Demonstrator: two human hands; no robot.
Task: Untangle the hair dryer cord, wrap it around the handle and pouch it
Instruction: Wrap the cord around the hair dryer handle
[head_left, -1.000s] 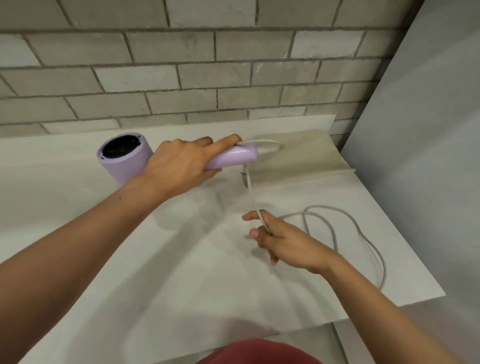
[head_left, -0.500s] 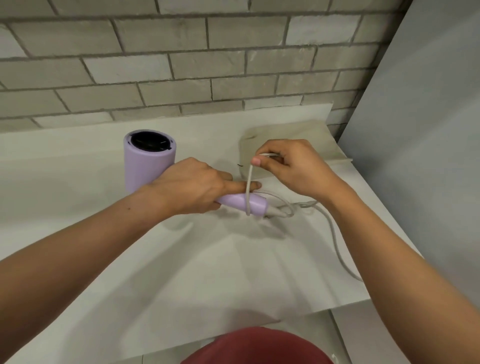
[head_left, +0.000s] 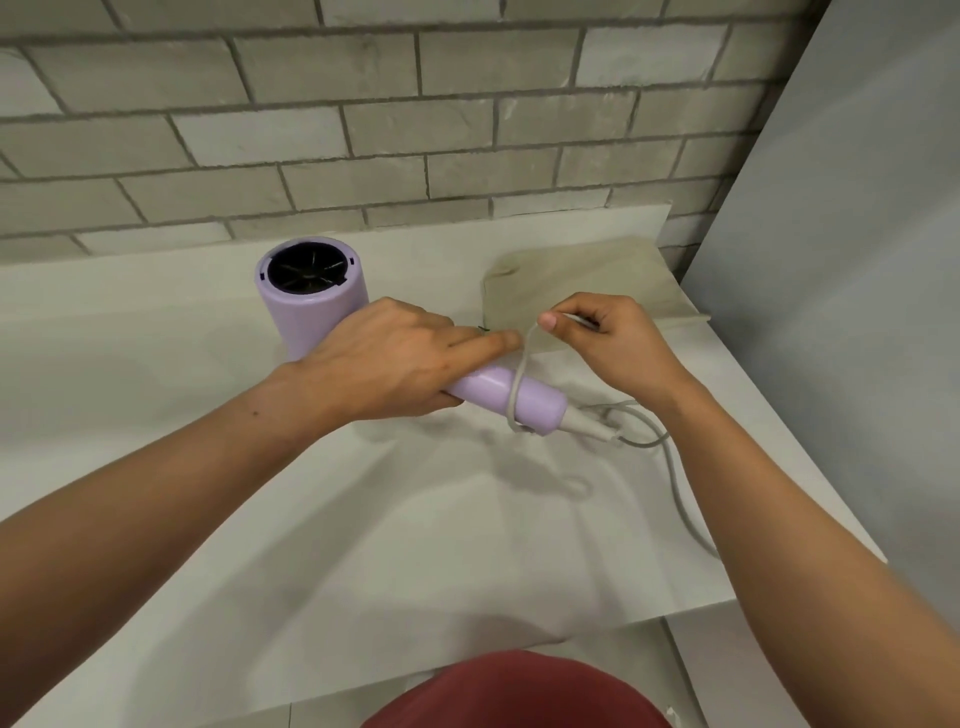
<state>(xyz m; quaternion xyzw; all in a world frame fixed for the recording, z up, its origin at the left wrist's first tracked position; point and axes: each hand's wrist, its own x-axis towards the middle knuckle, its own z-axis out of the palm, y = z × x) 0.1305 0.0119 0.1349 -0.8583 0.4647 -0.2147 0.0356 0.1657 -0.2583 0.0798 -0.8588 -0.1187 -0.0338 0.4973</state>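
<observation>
Left hand (head_left: 384, 364) front and centre, wrapped round the upper part of the handle (head_left: 488, 395), fingers curled under it and the index finger stretched straight out along the top, its tip right beside the cord (head_left: 675, 483). The hair dryer (head_left: 311, 296) is lilac, a stubby barrel with a dark grille turned up toward the camera, the handle slanting down to the right over the white counter (head_left: 363, 545). Whether the barrel rests on the surface or hangs just above it, I cannot tell.

Over to the right hand (head_left: 618, 348) — it pinches the pale grey cord between thumb and forefinger, the other fingers curled in, held above the handle and over the near edge of the beige pouch (head_left: 597, 280). From that pinch the cord drops down and crosses the handle once, close to its lower end. At the end cap the cord comes out of a pale sleeve, makes a small loop, then trails off along the counter and passes under the right forearm.

The pouch lies flat at the back right of the counter, near the grey brick wall (head_left: 363, 130). A red garment (head_left: 519, 691) shows at the bottom edge.
</observation>
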